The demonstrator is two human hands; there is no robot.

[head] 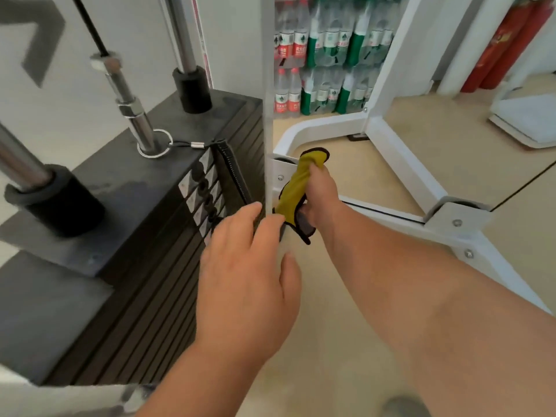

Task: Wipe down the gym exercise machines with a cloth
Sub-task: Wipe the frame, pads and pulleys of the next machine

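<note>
1. Right hand (pixel 320 197): fingers curled round a yellow cloth (pixel 296 188), which lies bunched against the low part of the machine's white upright (pixel 267 85).
2. Left hand (pixel 246 275): fingers straight, holding nothing, tips at the upright beside the weight stack (pixel 150 236).
3. Progress, judged: the upright is being wiped. The stack top looks dull and smeared. The guide rods (pixel 183 31) and base frame (pixel 400 164) probably remain, though which surfaces are already wiped cannot be told.

Bare left hand (pixel 246 284) and bare right hand (pixel 323 197) on two long bare forearms (pixel 436 296), and down low a blurry grey rounded shape (pixel 406 407), maybe a shoe tip, too fuzzy to tell.
</note>
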